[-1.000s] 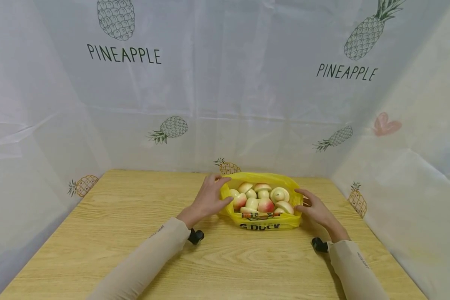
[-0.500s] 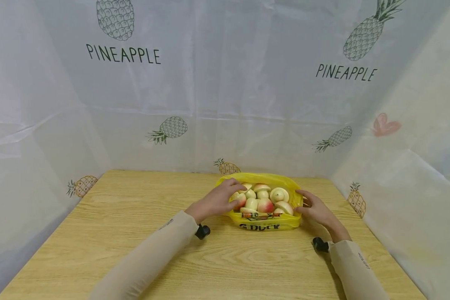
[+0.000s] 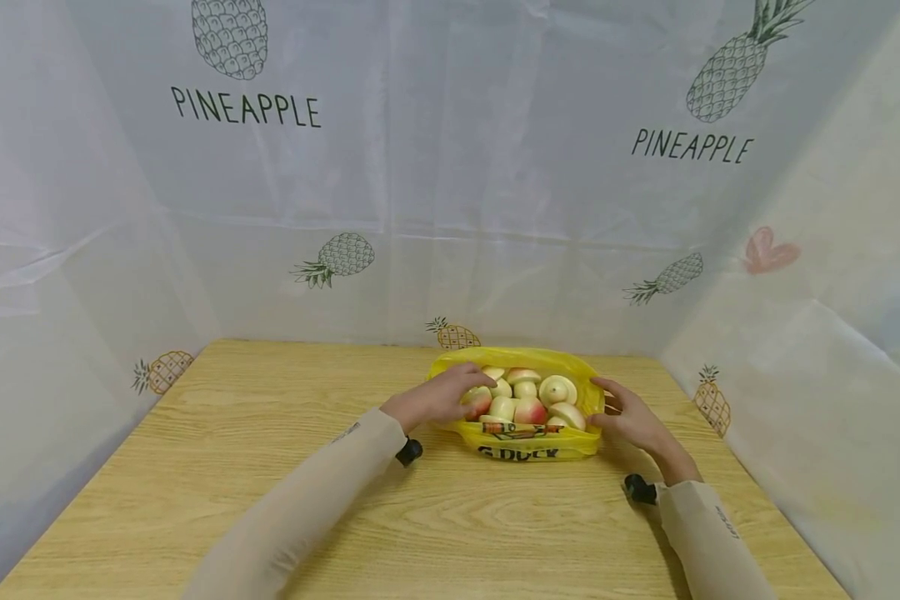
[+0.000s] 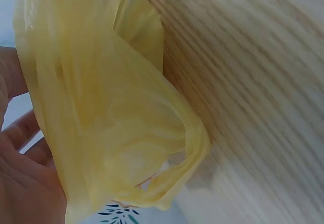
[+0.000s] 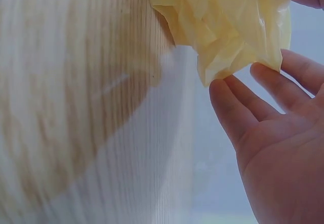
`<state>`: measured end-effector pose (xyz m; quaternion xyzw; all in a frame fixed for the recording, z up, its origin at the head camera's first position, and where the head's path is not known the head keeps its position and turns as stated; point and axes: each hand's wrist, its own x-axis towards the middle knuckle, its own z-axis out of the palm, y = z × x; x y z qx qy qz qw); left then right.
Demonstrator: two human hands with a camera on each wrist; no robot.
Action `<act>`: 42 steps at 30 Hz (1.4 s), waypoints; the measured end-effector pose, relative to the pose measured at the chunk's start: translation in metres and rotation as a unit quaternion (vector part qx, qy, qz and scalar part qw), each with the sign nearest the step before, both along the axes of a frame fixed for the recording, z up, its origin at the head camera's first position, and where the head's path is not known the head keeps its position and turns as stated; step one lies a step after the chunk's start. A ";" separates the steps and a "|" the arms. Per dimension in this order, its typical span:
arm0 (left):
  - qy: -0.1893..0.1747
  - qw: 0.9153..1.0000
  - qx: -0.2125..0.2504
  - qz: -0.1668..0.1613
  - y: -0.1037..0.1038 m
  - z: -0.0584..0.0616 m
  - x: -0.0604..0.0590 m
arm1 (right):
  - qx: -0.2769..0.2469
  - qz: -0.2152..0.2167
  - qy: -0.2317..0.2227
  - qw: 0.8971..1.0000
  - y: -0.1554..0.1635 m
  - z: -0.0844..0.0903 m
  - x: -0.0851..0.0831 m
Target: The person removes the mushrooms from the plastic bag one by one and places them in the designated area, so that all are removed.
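A yellow plastic bag with dark print stands with its mouth spread wide in the head view. Several cream mushrooms, some with red-pink caps, fill it; they look like toys. My left hand reaches over the bag's left rim, its thumb and fingers spread around a red-tinted mushroom. In the left wrist view, the bag's wall hides those fingertips. At the opposite end, my right hand touches the bag's right side. The right wrist view has its fairly straight fingers against the crumpled yellow plastic.
Beneath everything is a wood-grain table. A pale sheet printed with pineapples hangs behind it and along both sides. Black wrist-worn devices show below the sleeves.
My left hand has left the bag's left rim and moved right, in over the mushrooms. The bag's left rim has spread outward a little. My right hand has stayed in place.
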<state>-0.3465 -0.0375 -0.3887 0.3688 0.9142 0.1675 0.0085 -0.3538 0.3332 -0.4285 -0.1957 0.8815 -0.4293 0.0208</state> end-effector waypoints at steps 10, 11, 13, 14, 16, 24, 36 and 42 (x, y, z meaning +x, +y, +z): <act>-0.027 0.999 -0.038 0.017 0.004 -0.002 -0.008 | -0.003 0.002 -0.002 1.000 0.000 0.000 0.000; -0.027 0.999 -0.041 0.018 0.005 -0.003 -0.009 | -0.005 0.003 -0.003 1.000 -0.001 0.001 0.001; -0.026 0.998 -0.045 0.020 0.005 -0.004 -0.011 | -0.009 0.003 -0.007 1.000 -0.001 0.001 0.002; -0.025 0.998 -0.046 0.021 0.004 -0.005 -0.012 | -0.009 0.004 -0.008 1.000 -0.001 0.002 0.003; -0.024 0.998 -0.048 0.022 0.004 -0.007 -0.013 | -0.009 0.004 -0.010 1.000 -0.002 0.002 0.003; -0.025 0.998 -0.042 0.025 0.003 -0.012 -0.017 | -0.005 0.005 -0.005 1.000 -0.001 -0.001 0.002; -0.024 0.999 -0.031 0.025 0.003 -0.014 -0.019 | -0.004 0.008 -0.002 1.000 -0.002 0.000 0.002; -0.025 0.999 -0.025 0.021 0.002 -0.014 -0.018 | -0.007 0.007 -0.003 1.000 -0.002 0.000 0.001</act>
